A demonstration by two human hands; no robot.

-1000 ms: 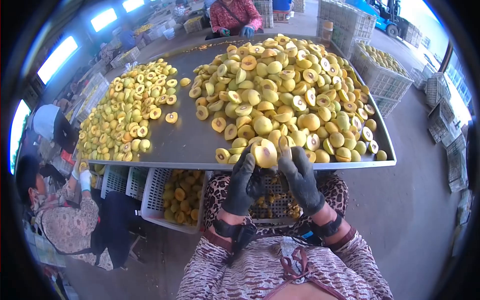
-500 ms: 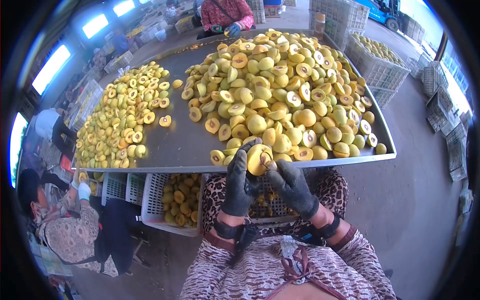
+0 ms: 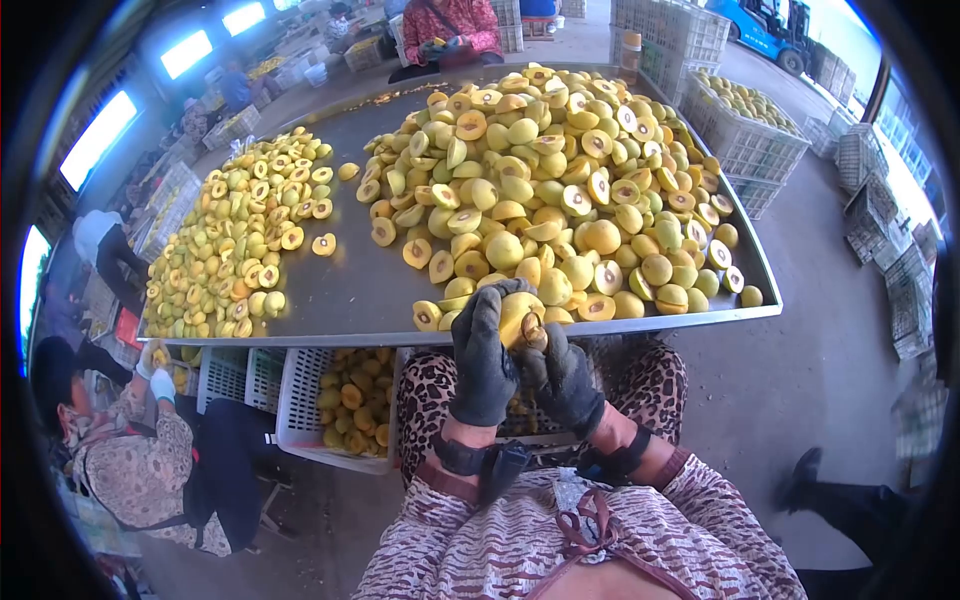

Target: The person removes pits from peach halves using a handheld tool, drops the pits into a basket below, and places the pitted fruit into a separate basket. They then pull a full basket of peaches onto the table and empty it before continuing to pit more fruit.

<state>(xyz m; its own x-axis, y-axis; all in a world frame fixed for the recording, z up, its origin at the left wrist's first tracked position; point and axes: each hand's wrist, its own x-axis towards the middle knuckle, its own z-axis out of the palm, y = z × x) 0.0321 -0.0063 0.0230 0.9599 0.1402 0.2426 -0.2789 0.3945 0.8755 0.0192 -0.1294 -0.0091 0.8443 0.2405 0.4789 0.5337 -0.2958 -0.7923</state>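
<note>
My left hand (image 3: 486, 352), in a dark grey work glove, is closed round a yellow peach half (image 3: 518, 318) just in front of the table's near edge. The cut side with its brown centre is turned toward my right hand (image 3: 560, 375), gloved alike. Those right fingers are pinched at the brown centre; a small pale brown thing shows at the fingertips, too hidden to name. Behind both hands rises a large heap of cut peaches (image 3: 540, 190) on the metal table (image 3: 340, 290). Below the table edge, a white crate (image 3: 300, 400) beside my leg holds more peach pieces.
A second pile of peach halves (image 3: 230, 240) covers the table's left side. One co-worker (image 3: 140, 460) sits at left, another (image 3: 450, 30) across the table. Crates (image 3: 745, 130) stand at right, and a dark-clothed leg (image 3: 850, 505) shows at lower right. A blue forklift (image 3: 765, 35) stands farther back.
The peach half has tilted in my left hand, and my right fingers have moved in over its centre. A dark-clothed leg has appeared at lower right. The view has shifted slightly.
</note>
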